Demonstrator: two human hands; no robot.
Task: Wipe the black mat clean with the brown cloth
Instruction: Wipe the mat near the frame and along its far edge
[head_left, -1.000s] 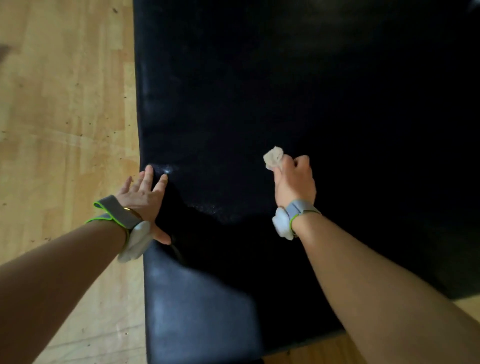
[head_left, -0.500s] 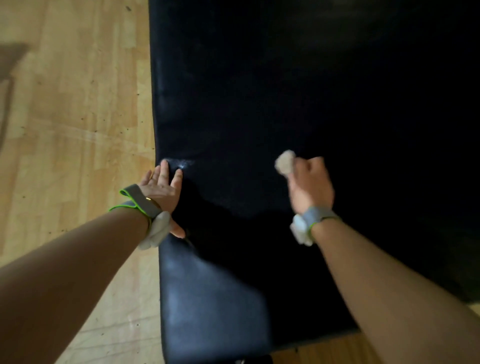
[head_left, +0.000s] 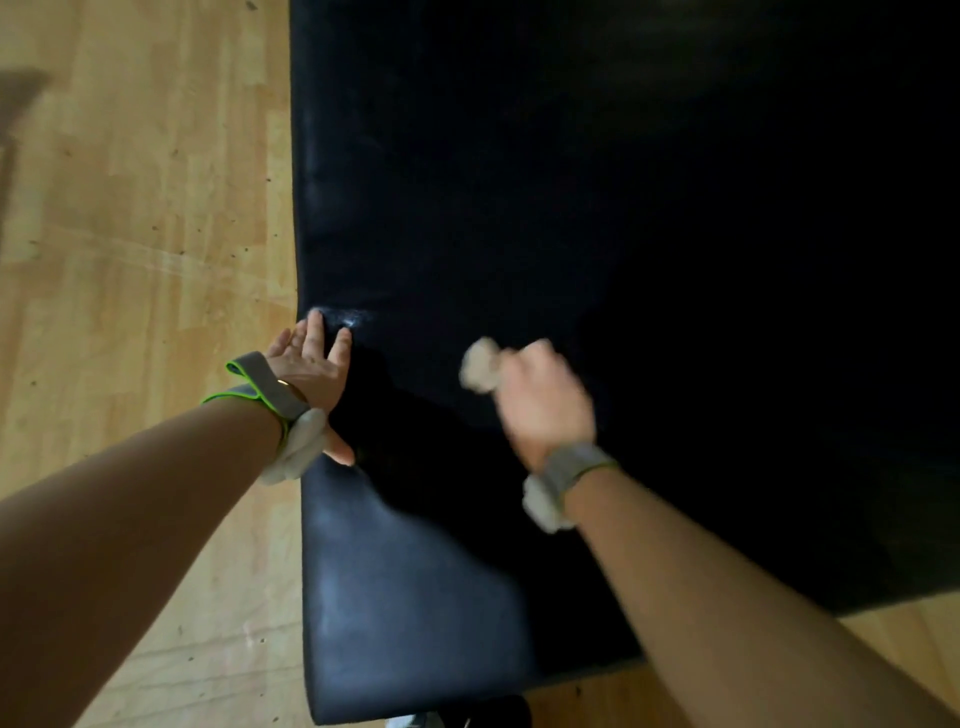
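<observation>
Mat (head_left: 597, 218) is spread flat on the wood floor (head_left: 140, 208), black, filling most of the view. Its left edge is pinned by the left hand (head_left: 311, 371), fingers straight and splayed, fingertips beside a pale smudge (head_left: 356, 318) on the surface. The cloth (head_left: 480, 368) is bunched tight in the right hand (head_left: 543, 402), fingers curled round it, a wad poking out past the knuckles, well in from the left edge. That hand and the cloth are blurred. Grey wristbands are seen on both wrists.
</observation>
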